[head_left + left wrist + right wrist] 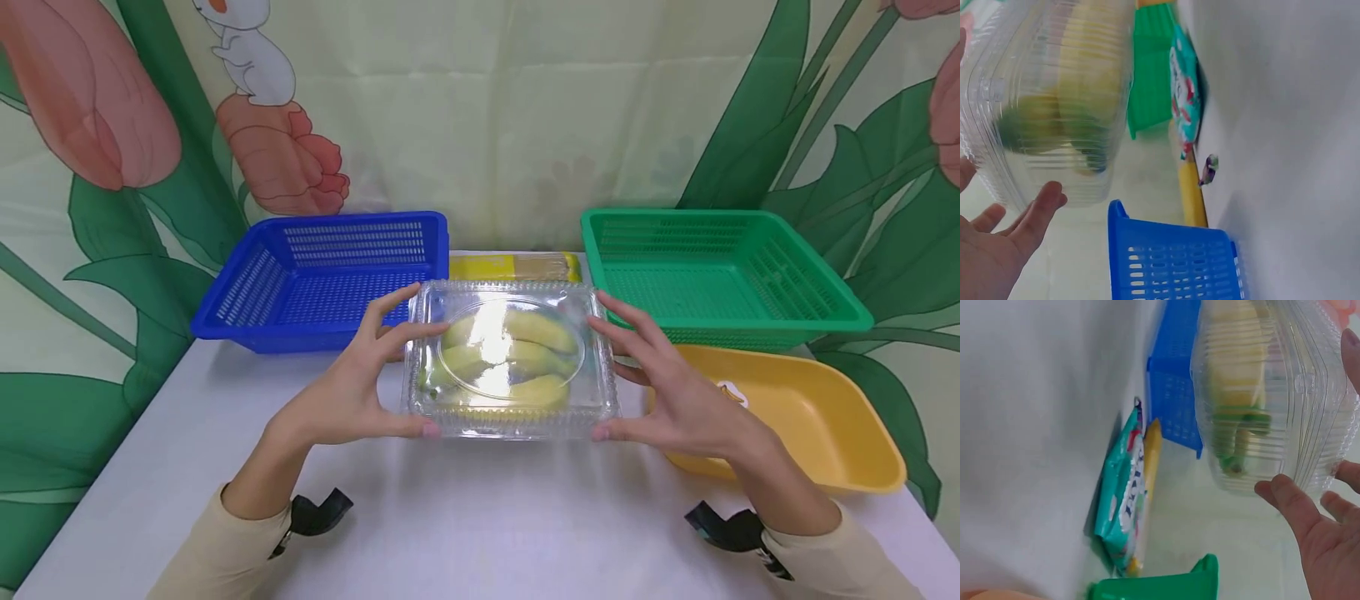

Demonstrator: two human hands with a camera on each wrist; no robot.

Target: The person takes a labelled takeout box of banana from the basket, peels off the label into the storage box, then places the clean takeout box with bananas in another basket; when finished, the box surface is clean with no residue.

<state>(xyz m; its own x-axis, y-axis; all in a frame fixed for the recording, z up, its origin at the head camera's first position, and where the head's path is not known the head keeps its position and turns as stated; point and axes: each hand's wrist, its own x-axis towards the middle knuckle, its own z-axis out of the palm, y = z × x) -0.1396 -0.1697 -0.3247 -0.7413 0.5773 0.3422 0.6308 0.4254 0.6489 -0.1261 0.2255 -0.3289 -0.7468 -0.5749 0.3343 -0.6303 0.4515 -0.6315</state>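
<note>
A clear plastic clamshell box (512,421) with a ridged rim is held up off the table, its lid down. Several yellow bananas (536,358) show through the lid; greenish ends show through the side walls in both wrist views. My left hand (352,387) grips the box's left side, thumb at the near rim and fingers at the far corner and lid. On the opposite side my right hand (675,392) holds it the same way, thumb at the near right corner. Light glares off the lid over part of the bananas.
A blue basket (247,333) stands back left, a green basket (720,321) back right. Between them lies a yellow-wrapped pack (483,267). A yellow basin (832,417) sits at right. Behind the box are a teal packet (1119,487) and a small wrapped piece (1209,170).
</note>
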